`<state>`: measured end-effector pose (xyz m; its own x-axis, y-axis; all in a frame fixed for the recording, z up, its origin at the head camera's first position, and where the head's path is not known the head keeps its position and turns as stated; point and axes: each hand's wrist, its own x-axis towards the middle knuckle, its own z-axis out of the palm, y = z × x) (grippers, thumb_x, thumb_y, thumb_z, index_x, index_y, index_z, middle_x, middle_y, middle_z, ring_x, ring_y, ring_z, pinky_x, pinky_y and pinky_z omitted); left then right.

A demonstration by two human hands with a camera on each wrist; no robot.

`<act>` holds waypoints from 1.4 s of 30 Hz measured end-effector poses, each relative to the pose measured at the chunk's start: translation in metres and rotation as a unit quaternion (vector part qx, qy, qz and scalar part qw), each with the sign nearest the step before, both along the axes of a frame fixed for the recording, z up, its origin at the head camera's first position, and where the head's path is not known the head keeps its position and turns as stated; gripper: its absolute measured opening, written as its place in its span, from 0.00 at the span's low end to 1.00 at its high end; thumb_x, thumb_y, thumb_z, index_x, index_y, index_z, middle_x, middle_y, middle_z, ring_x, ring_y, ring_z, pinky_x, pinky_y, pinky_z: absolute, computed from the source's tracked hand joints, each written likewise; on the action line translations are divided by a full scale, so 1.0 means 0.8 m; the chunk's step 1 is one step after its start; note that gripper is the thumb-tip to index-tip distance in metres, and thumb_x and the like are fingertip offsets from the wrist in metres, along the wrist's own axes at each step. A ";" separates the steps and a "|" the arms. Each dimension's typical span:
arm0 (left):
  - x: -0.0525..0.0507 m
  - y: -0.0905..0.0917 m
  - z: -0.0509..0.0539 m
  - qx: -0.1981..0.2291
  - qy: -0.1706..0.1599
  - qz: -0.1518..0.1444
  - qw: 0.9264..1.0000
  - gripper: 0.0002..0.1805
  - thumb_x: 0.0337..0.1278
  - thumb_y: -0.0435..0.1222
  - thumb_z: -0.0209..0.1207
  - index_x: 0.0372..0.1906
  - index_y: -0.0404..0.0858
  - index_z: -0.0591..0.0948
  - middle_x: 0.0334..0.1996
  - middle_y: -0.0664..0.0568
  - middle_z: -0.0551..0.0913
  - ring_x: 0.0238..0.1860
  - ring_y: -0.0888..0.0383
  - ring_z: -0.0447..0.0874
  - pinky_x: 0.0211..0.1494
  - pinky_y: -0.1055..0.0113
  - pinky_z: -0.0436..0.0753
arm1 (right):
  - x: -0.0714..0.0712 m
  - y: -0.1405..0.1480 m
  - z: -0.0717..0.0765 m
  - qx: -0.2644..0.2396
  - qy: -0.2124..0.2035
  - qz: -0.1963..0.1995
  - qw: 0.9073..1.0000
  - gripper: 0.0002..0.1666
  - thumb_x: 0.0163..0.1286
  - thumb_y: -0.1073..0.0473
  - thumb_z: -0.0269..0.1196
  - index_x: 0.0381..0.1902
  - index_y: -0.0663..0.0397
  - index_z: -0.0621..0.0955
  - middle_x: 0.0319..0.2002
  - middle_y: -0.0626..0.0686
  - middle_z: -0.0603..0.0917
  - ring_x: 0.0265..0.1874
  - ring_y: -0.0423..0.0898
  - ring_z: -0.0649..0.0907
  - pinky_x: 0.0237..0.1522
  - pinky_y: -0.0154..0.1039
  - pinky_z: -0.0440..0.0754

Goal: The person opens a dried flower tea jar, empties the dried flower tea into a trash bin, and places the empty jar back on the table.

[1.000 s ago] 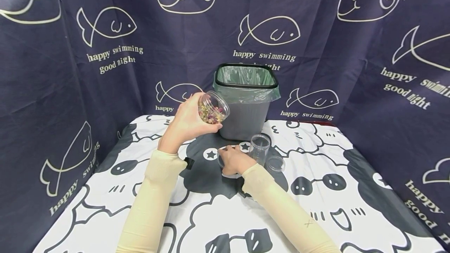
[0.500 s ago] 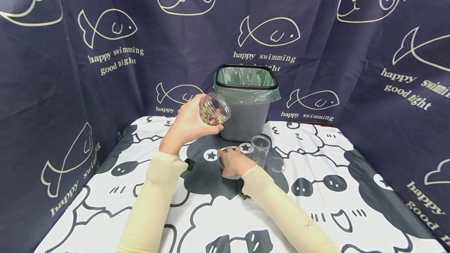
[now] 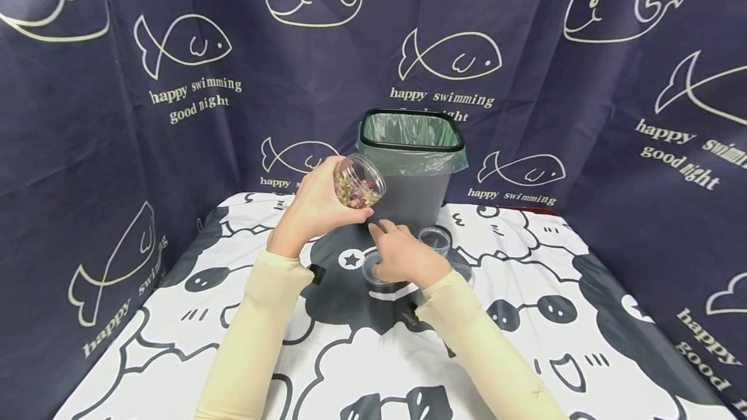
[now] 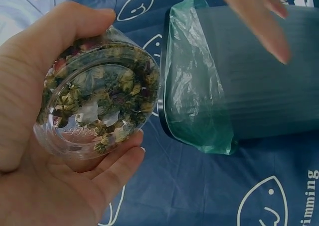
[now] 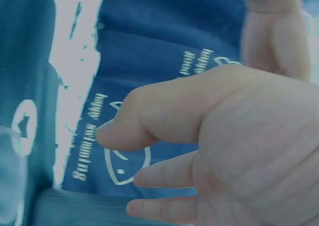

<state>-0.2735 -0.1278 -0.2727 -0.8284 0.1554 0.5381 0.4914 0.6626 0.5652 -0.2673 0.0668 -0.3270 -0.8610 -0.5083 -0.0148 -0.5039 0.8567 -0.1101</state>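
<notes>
My left hand grips a clear plastic jar of dried flower buds, its lidless mouth tilted up to the right. Thumb and fingers wrap the jar's sides in the left wrist view. Lower and to the right, my right hand hovers over the table with its fingers loosely extended and nothing between them; its thumb and fingers stand apart in the right wrist view. Under it, partly hidden, lies a clear round lid-like piece. Beyond the right wrist stands a second clear jar, partly covered by the hand.
A grey bin with a black rim and green liner stands behind the hands, close to the held jar. Another clear lid lies right of the second jar, partly hidden. A patterned cloth covers the table; a dark blue curtain surrounds it.
My right hand has come off the round lid-like piece and moved up and right, now covering more of the second jar. My left hand and its jar have barely moved.
</notes>
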 end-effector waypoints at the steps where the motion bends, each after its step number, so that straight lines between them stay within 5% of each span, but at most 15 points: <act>1: 0.001 0.000 0.000 0.001 0.001 0.002 1.000 0.50 0.29 0.50 0.81 0.65 0.39 0.74 0.53 0.50 0.82 0.55 0.47 0.80 0.60 0.48 0.77 | 0.003 0.003 0.006 -0.004 0.007 0.006 1.000 0.48 0.62 0.55 0.67 0.78 0.60 0.64 0.74 0.61 0.67 0.69 0.66 0.71 0.69 0.55 0.72; 7: -0.002 0.001 0.002 0.008 -0.003 0.004 1.000 0.50 0.29 0.51 0.81 0.65 0.40 0.74 0.54 0.51 0.81 0.55 0.49 0.80 0.60 0.50 0.78 | 0.016 0.026 0.043 -0.021 0.084 0.036 0.996 0.48 0.63 0.56 0.67 0.76 0.70 0.63 0.71 0.68 0.70 0.67 0.68 0.73 0.71 0.57 0.69; 12: -0.014 0.007 0.014 0.013 0.013 0.002 1.000 0.50 0.29 0.50 0.81 0.64 0.39 0.73 0.53 0.50 0.82 0.53 0.50 0.81 0.58 0.53 0.79 | 0.021 0.040 0.089 -0.045 0.185 0.058 0.980 0.48 0.60 0.60 0.66 0.74 0.75 0.62 0.64 0.70 0.76 0.62 0.68 0.77 0.70 0.58 0.69; 18: -0.030 0.015 0.029 0.010 0.026 0.004 1.000 0.49 0.29 0.50 0.81 0.62 0.38 0.74 0.52 0.50 0.81 0.52 0.50 0.80 0.58 0.54 0.78 | 0.015 0.046 0.133 -0.074 0.286 0.074 0.952 0.51 0.57 0.65 0.67 0.75 0.76 0.60 0.65 0.71 0.74 0.64 0.67 0.75 0.71 0.57 0.68; 23: -0.042 0.025 0.038 0.005 0.023 -0.003 1.000 0.48 0.31 0.49 0.81 0.62 0.37 0.73 0.53 0.48 0.79 0.53 0.50 0.79 0.59 0.54 0.78 | 0.003 0.043 0.148 -0.113 0.354 0.115 0.921 0.53 0.53 0.71 0.66 0.78 0.66 0.60 0.70 0.66 0.70 0.67 0.66 0.72 0.69 0.54 0.71; 29: -0.058 0.038 0.048 -0.019 0.032 -0.018 0.999 0.50 0.33 0.50 0.79 0.65 0.37 0.71 0.54 0.48 0.78 0.55 0.49 0.77 0.62 0.54 0.76 | -0.017 0.033 0.157 -0.016 0.435 0.167 0.885 0.51 0.54 0.71 0.65 0.77 0.58 0.64 0.77 0.57 0.65 0.75 0.60 0.65 0.62 0.58 0.76; 35: -0.076 0.047 0.059 -0.063 0.058 -0.037 0.996 0.50 0.34 0.47 0.78 0.69 0.38 0.72 0.58 0.47 0.79 0.59 0.48 0.76 0.66 0.54 0.74 | -0.042 0.026 0.162 0.062 0.421 0.147 0.893 0.57 0.54 0.67 0.73 0.80 0.53 0.61 0.79 0.54 0.61 0.79 0.56 0.59 0.65 0.62 0.72; 42: -0.104 0.058 0.086 -0.085 0.067 -0.042 0.993 0.46 0.35 0.46 0.79 0.65 0.36 0.75 0.54 0.47 0.80 0.54 0.50 0.78 0.64 0.56 0.76 | -0.070 0.031 0.185 0.086 0.436 0.135 0.886 0.56 0.52 0.63 0.76 0.77 0.56 0.64 0.74 0.56 0.68 0.77 0.57 0.63 0.63 0.62 0.72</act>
<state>-0.3563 -0.0811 -0.2040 -0.7320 0.3188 0.6021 0.6117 0.6967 0.3748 -0.3236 0.0914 -0.1791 -0.4300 -0.7525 0.4989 -0.5230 0.6580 0.5417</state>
